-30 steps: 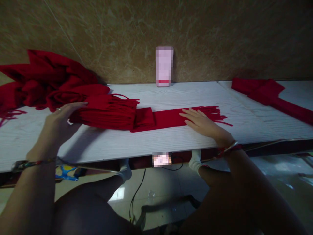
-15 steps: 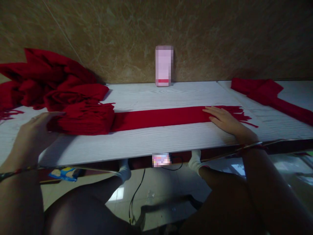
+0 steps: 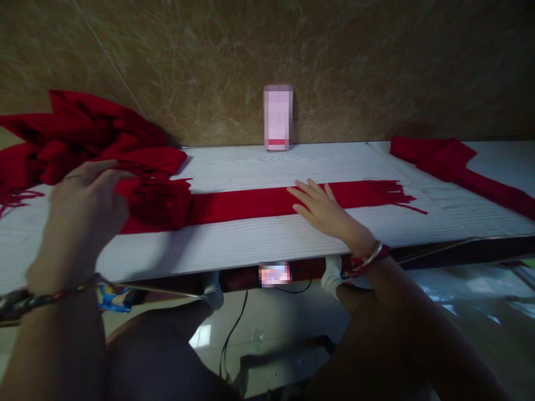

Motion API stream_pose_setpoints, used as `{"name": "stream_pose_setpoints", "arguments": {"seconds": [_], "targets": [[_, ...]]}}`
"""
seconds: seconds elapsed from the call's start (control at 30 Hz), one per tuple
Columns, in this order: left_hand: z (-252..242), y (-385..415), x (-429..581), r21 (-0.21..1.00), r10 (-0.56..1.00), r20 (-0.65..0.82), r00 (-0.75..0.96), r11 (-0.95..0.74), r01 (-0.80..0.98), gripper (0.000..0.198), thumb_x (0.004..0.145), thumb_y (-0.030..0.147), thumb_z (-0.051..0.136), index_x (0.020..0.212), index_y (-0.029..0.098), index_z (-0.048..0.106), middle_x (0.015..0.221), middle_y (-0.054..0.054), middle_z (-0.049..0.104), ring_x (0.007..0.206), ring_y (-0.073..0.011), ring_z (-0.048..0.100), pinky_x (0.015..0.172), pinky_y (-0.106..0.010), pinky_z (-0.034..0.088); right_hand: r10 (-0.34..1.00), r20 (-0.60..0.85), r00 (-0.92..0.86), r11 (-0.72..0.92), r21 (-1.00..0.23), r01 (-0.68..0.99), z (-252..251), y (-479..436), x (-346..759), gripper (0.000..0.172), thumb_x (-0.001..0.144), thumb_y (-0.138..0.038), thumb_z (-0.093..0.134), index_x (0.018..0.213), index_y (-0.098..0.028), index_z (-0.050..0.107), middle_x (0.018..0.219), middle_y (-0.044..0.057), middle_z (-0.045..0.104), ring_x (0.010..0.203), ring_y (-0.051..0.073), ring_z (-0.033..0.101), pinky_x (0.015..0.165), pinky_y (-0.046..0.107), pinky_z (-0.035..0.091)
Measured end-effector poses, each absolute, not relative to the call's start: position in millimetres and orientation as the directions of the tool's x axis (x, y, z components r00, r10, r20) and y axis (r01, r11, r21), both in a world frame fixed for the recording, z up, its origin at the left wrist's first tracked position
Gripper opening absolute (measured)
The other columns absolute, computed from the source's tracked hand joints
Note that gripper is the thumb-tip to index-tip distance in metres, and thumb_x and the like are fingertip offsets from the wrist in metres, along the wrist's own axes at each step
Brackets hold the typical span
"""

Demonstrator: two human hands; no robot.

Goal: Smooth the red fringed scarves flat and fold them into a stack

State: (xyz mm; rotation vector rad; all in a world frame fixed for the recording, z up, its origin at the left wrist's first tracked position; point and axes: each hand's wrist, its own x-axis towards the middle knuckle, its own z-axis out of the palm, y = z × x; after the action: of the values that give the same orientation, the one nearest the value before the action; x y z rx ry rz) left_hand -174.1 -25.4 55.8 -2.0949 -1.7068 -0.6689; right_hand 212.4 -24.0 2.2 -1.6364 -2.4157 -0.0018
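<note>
A long red fringed scarf (image 3: 246,204) lies flat along the white wood-grain board, its tassels spread at the right end. My right hand (image 3: 324,209) rests palm down on the middle of this strip, fingers apart. On the left end sits a folded pile of red fringed scarf cloth (image 3: 161,206). Over the left side of that pile is my left hand (image 3: 83,211), thumb and fingers bent together at the cloth. Its fingertips are partly hidden, and it covers the pile's left part.
A loose heap of red cloth (image 3: 104,122) fills the back left. Another red scarf (image 3: 455,167) lies at the right. A blurred pink phone-like object (image 3: 278,117) leans on the brown marbled wall (image 3: 355,67). Below the front edge are a blue packet (image 3: 112,299) and a cable (image 3: 234,331).
My right hand has slid left along the scarf from near its fringed end to its middle. My left hand has moved up and right, from beside the pile to over it.
</note>
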Motion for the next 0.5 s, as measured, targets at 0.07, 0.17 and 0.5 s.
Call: {"name": "stream_pose_setpoints", "arguments": {"seconds": [0.07,0.17,0.5], "targets": [[54.1,-23.8,-123.6,0.035,0.786,0.566,0.25,-0.326,0.945,0.035,0.09,0.023,0.034,0.109,0.011,0.06,0.128,-0.014,0.056,0.122,-0.024,0.05,0.105,-0.041,0.039,0.909,0.129,-0.397,0.413,-0.145,0.899,-0.9,-25.3,194.5,0.048,0.096,-0.041,0.029,0.143,-0.033,0.037,0.152,0.001,0.033,0.141,0.03,0.023,0.109,0.062,0.023],[33.1,-17.5,-61.1,0.036,0.797,0.434,0.421,-0.482,0.876,0.038,0.094,0.03,0.035,0.121,0.011,0.055,0.138,-0.014,0.049,0.131,-0.0251,0.042,0.108,-0.04,0.035,0.903,0.08,-0.422,0.43,-0.132,0.893,-5.9,-26.1,186.6,0.048,0.096,-0.041,0.028,0.143,-0.033,0.037,0.152,0.002,0.033,0.14,0.03,0.025,0.109,0.061,0.023],[-3.6,-9.6,-26.3,0.059,0.876,-0.082,0.476,-0.472,0.88,0.059,0.095,0.054,0.024,0.146,0.025,0.03,0.155,-0.011,0.021,0.141,-0.0342,0.017,0.109,-0.056,0.025,0.959,0.08,-0.272,0.278,-0.089,0.956,-12.3,-27.6,233.3,0.049,0.096,-0.036,0.024,0.143,-0.031,0.037,0.152,0.003,0.033,0.14,0.028,0.026,0.109,0.06,0.025]]}}
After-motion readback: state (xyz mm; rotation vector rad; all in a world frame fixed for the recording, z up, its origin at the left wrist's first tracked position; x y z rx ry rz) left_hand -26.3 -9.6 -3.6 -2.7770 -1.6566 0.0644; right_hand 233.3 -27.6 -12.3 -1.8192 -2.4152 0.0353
